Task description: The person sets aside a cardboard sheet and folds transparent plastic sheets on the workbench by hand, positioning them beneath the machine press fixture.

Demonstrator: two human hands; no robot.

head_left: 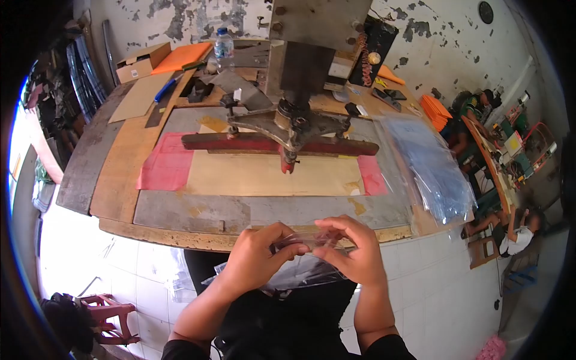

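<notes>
A piece of clear, shiny plastic film (321,239) is held up between my two hands, just in front of the bench edge. My left hand (262,251) pinches it between thumb and bent fingers. From the other side, the thumb and curved fingers of my right hand (355,249) grip the film too. More clear plastic sheets (303,273) lie across my lap below. Beyond my hands stands a metal press (295,123) with a long red-edged bar (240,143), over a cream sheet (270,177) and pink pieces (166,162).
A stack of bluish plastic sheets (429,165) lies on the right of the bench. At the back left are a cardboard box (141,63), a blue cutter (165,90) and a water bottle (223,48). A red stool (111,318) stands lower left. Other people sit at the far right.
</notes>
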